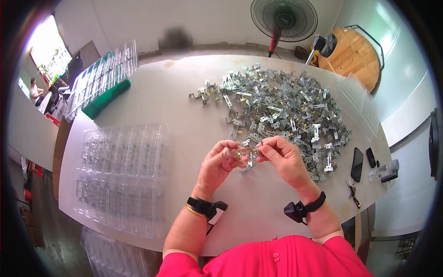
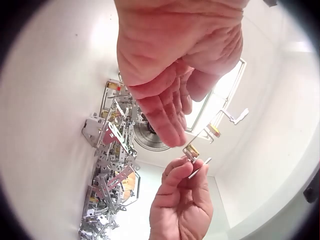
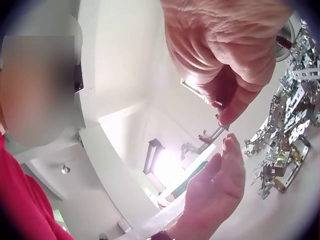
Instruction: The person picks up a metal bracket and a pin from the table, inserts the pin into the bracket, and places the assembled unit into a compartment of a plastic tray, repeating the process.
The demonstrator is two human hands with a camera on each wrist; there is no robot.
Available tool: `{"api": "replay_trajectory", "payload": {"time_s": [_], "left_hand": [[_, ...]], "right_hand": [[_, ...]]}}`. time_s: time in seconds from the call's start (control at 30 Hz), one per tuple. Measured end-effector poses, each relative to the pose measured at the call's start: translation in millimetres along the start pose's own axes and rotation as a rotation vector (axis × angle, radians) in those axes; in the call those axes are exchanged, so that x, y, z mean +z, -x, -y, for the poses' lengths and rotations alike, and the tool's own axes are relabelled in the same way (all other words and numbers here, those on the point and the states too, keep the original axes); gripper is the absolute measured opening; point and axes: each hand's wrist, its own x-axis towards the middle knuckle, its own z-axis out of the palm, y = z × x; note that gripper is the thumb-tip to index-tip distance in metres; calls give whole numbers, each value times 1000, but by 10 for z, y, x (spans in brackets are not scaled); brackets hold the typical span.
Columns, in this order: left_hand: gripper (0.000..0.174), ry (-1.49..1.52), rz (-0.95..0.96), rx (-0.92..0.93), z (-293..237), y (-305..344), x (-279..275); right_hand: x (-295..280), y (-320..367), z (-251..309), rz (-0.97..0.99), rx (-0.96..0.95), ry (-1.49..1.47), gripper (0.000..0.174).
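My right hand pinches a metal bracket with brass-coloured parts between thumb and fingertips, above the table's middle. A thin bent arm at the bracket's far end shows in the left wrist view. Beside it is my left hand, palm turned toward the bracket, its fingers fairly straight and fingertips right at the piece. The right wrist view shows the left hand likewise extended below the right fingertips. Just beyond both hands spreads a large pile of similar metal brackets.
Clear plastic trays with parts inside lie on the table's left. More clear trays lean on a green bin at the back left. A phone, pliers and a clear sheet lie right. A fan stands behind.
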Motion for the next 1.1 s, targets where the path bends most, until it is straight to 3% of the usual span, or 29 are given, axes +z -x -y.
{"api": "replay_trajectory", "payload": {"time_s": [0.13, 0.37, 0.43, 0.53, 0.6, 0.73, 0.9, 1.1], "left_hand": [[49, -121, -50, 46, 45, 16, 127], [37, -107, -11, 75, 73, 22, 4], [33, -121, -77, 77, 79, 29, -17], [31, -148, -125, 79, 88, 33, -37], [30, -142, -121, 71, 87, 26, -15], [27, -132, -123, 30, 91, 31, 6], [25, -196, -181, -16, 68, 40, 67], [22, -239, -211, -38, 67, 38, 83]], "right_hand": [[-75, -54, -166, -33, 61, -97, 12], [-22, -17, -412, 3, 197, -293, 11], [-9, -12, -411, 23, 223, -300, 11], [11, 4, -372, 8, 190, -135, 12], [-2, -4, -300, -57, 68, 137, 12], [79, 60, -78, -25, 97, 89, 11], [196, 97, -20, -6, -17, 352, 9], [277, 59, -34, -53, -118, 443, 8]]}}
